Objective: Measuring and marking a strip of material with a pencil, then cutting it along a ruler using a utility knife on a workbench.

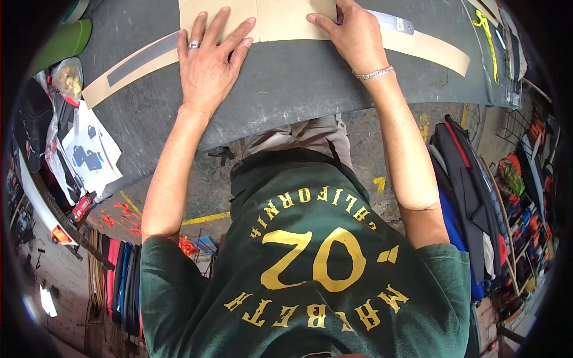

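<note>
The sheet (282, 21) looks papery and matt, the ruler (391, 22) metallic.

- Tan sheet (280, 21): flat on the dark grey bench (298, 77), faintly creased, far edge out of view.
- Tan strip (439, 55): flat, extending right beyond the sheet.
- Silvery metal ruler (394, 22): holed end showing, just beside the strip.
</note>
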`<state>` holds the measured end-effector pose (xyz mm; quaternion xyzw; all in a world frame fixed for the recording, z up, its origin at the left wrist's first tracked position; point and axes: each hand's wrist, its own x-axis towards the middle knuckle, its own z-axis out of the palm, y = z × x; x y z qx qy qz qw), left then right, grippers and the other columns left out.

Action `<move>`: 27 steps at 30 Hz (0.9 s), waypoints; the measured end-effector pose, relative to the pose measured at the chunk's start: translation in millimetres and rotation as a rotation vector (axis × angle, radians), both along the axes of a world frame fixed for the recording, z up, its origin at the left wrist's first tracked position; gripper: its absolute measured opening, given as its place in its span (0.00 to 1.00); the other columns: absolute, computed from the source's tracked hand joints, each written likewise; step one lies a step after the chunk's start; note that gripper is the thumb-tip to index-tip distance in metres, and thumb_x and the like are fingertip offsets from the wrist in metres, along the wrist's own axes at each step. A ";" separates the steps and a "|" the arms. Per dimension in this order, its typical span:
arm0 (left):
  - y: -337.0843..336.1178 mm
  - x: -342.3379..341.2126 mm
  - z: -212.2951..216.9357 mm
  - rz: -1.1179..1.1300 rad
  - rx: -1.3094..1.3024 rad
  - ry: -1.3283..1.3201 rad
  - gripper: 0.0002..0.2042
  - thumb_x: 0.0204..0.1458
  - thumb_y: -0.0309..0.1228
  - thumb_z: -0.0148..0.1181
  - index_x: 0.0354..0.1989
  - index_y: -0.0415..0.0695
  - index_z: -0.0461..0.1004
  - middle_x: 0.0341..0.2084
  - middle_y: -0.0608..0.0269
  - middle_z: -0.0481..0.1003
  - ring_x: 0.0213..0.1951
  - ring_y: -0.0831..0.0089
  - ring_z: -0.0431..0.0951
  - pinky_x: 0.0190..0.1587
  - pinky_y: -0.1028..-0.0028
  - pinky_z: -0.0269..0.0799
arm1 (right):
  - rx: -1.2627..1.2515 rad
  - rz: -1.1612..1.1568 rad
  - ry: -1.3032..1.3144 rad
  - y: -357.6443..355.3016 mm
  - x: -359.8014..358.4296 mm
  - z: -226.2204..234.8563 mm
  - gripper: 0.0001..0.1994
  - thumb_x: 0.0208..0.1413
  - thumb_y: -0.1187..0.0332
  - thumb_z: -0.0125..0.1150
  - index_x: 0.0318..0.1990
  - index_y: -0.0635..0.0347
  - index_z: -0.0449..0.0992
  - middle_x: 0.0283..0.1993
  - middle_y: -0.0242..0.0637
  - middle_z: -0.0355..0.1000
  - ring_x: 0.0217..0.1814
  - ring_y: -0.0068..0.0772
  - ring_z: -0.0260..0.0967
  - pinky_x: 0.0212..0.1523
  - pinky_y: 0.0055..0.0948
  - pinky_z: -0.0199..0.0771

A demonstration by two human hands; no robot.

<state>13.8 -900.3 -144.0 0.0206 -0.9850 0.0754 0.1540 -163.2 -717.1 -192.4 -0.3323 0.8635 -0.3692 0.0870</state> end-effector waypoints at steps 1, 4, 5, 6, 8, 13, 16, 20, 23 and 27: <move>3.3 -0.1 -1.5 0.047 0.041 -0.035 0.14 0.63 0.33 0.58 0.55 0.44 0.77 0.55 0.60 0.76 0.60 0.65 0.74 0.57 0.68 0.75 | 0.002 0.009 0.044 -0.4 1.8 -0.2 0.18 0.52 0.59 0.75 0.39 0.66 0.80 0.33 0.50 0.78 0.36 0.53 0.78 0.40 0.45 0.78; 28.7 -0.5 -1.9 0.071 0.297 -0.143 0.18 0.59 0.27 0.59 0.58 0.45 0.76 0.59 0.60 0.73 0.64 0.63 0.70 0.64 0.67 0.71 | 0.003 -0.003 -0.076 -8.4 4.6 28.7 0.19 0.51 0.64 0.73 0.33 0.68 0.68 0.30 0.60 0.70 0.37 0.66 0.71 0.36 0.50 0.70; 42.6 -4.5 -2.3 0.037 0.518 -0.210 0.20 0.57 0.26 0.59 0.59 0.46 0.75 0.62 0.59 0.69 0.68 0.61 0.65 0.67 0.65 0.67 | 0.003 -0.008 -0.072 -7.4 3.8 30.3 0.19 0.51 0.64 0.73 0.33 0.68 0.68 0.30 0.60 0.70 0.37 0.66 0.71 0.36 0.50 0.70; 54.2 -8.3 -3.6 0.017 0.606 -0.176 0.24 0.52 0.24 0.62 0.60 0.49 0.75 0.58 0.60 0.72 0.65 0.60 0.68 0.67 0.62 0.67 | 0.019 0.004 -0.078 -6.3 2.9 31.3 0.18 0.52 0.65 0.72 0.34 0.68 0.68 0.33 0.61 0.70 0.39 0.67 0.71 0.38 0.51 0.70; 58.7 -8.6 -7.6 -0.003 0.554 -0.174 0.24 0.51 0.23 0.62 0.60 0.49 0.74 0.57 0.63 0.73 0.63 0.60 0.69 0.66 0.62 0.68 | 0.036 0.008 -0.085 -6.4 2.5 33.1 0.18 0.52 0.65 0.72 0.35 0.68 0.68 0.35 0.61 0.70 0.41 0.67 0.71 0.41 0.51 0.71; 58.9 -12.4 -4.4 -0.008 0.496 -0.208 0.25 0.50 0.23 0.63 0.60 0.51 0.74 0.53 0.66 0.74 0.58 0.60 0.72 0.63 0.61 0.71 | 0.011 -0.035 -0.168 -12.5 -8.1 40.8 0.16 0.51 0.66 0.72 0.39 0.69 0.74 0.34 0.58 0.76 0.39 0.61 0.76 0.40 0.45 0.75; 58.7 -15.2 -2.7 -0.020 0.478 -0.233 0.25 0.50 0.22 0.62 0.60 0.53 0.73 0.53 0.66 0.73 0.58 0.59 0.72 0.62 0.61 0.71 | -0.038 -0.069 -0.418 -23.7 -51.6 23.9 0.16 0.51 0.67 0.71 0.44 0.70 0.79 0.34 0.49 0.80 0.35 0.42 0.80 0.40 0.36 0.78; 58.0 -17.1 -0.9 -0.020 0.459 -0.256 0.26 0.50 0.22 0.62 0.60 0.54 0.73 0.53 0.65 0.73 0.58 0.58 0.72 0.62 0.61 0.72 | -0.243 -0.096 -0.681 -49.4 -94.7 10.2 0.15 0.52 0.70 0.69 0.45 0.71 0.81 0.36 0.39 0.81 0.36 0.27 0.77 0.41 0.28 0.77; 59.6 -20.8 0.9 -0.020 0.452 -0.290 0.25 0.50 0.21 0.61 0.60 0.54 0.74 0.52 0.65 0.73 0.57 0.58 0.72 0.61 0.61 0.72 | -0.386 0.032 -0.645 -60.1 -117.6 -20.4 0.16 0.50 0.73 0.71 0.45 0.73 0.80 0.35 0.36 0.80 0.36 0.25 0.76 0.41 0.26 0.77; 60.8 -26.8 5.3 -0.025 0.396 -0.309 0.25 0.50 0.20 0.60 0.59 0.52 0.74 0.51 0.64 0.73 0.57 0.58 0.71 0.61 0.61 0.72 | -0.340 0.027 -0.498 -58.0 -124.8 -30.7 0.19 0.48 0.77 0.71 0.48 0.74 0.78 0.33 0.34 0.79 0.35 0.24 0.75 0.40 0.26 0.77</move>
